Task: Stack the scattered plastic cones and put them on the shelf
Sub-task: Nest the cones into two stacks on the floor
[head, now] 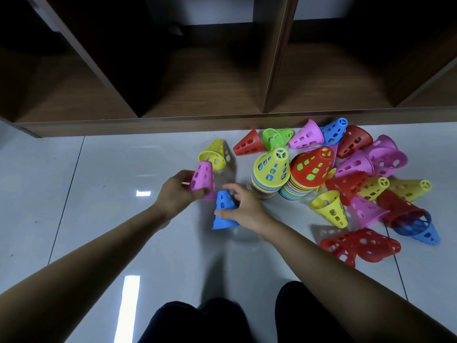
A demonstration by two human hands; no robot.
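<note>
My left hand [176, 191] grips a pink cone [203, 179] just above the floor. Right beside it, my right hand [243, 206] holds a blue cone [222, 211] that stands upright on the tiles. A loose yellow cone [215, 154] lies on its side just beyond the pink one. Two tall stacks of nested cones stand to the right, one topped yellow [272, 167] and one topped red [312, 165]. Several loose cones in red, pink, yellow, green and blue lie scattered further right, such as a yellow one [330, 207].
A dark wooden shelf [197, 120] with open compartments runs along the back, its base at floor level. Glossy white floor tiles [99, 194] spread to the left. My dark-trousered knees [222, 323] show at the bottom edge.
</note>
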